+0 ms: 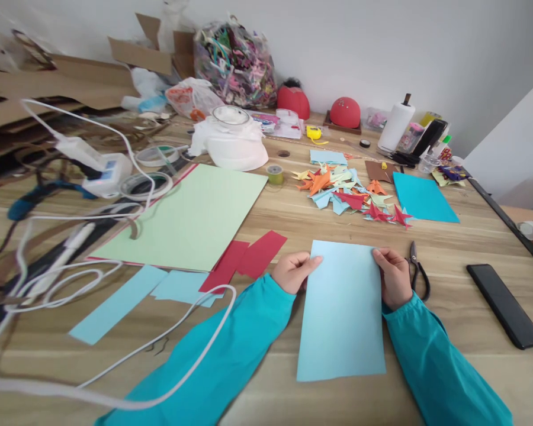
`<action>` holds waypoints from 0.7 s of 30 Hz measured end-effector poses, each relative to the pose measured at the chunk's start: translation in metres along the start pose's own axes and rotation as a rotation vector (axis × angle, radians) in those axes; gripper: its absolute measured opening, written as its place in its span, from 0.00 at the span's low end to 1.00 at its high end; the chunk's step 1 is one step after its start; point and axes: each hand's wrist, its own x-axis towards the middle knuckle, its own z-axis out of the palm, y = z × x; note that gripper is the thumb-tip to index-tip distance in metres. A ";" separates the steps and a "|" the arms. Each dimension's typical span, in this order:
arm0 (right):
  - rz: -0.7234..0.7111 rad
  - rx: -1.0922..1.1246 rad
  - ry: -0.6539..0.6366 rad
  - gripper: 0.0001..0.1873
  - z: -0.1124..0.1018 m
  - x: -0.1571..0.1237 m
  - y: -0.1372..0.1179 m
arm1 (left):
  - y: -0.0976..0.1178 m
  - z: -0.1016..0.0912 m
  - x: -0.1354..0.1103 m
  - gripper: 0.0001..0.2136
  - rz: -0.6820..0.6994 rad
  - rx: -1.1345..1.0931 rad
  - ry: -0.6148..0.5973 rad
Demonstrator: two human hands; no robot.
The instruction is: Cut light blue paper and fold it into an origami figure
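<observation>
A light blue sheet of paper (343,319) is held upright-wise in front of me by its two upper side edges. My left hand (296,271) pinches its left edge, thumb on top. On the opposite edge my right hand (391,273) grips it the same way, its other fingers behind the paper. Black-handled scissors (420,272) lie just right of my right hand. Red paper pieces (262,254) and light blue strips (118,305) rest left of my left hand. Beyond the sheet is a heap of folded paper figures (349,192) in orange, red, blue and pale green.
Large pale green sheets (190,213) lie at the left. A white cable (204,349) loops across the left front, over my left sleeve. A black phone (506,305) lies at the right. Bright blue paper (426,198), a spool (275,174) and a white roll (395,127) stand farther back.
</observation>
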 end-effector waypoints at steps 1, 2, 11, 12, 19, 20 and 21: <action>-0.004 -0.001 -0.002 0.16 0.000 0.000 0.000 | 0.000 0.000 0.000 0.24 0.007 0.005 -0.007; -0.006 -0.001 -0.004 0.16 0.000 0.000 0.000 | 0.000 0.000 0.000 0.24 0.010 0.007 -0.015; 0.002 0.010 0.030 0.17 0.000 0.001 0.000 | -0.004 0.001 0.001 0.23 -0.049 -0.110 -0.047; 0.000 0.010 0.035 0.18 0.000 0.001 0.000 | -0.006 0.001 0.001 0.21 -0.048 -0.137 -0.074; -0.049 0.001 0.063 0.17 0.001 0.003 0.001 | -0.011 0.002 0.002 0.20 -0.049 -0.102 -0.143; -0.051 0.008 0.067 0.17 0.001 0.003 0.001 | -0.011 0.001 0.002 0.22 -0.045 -0.068 -0.139; -0.048 0.015 0.071 0.17 0.001 0.003 0.001 | -0.010 0.000 0.002 0.25 -0.040 -0.040 -0.136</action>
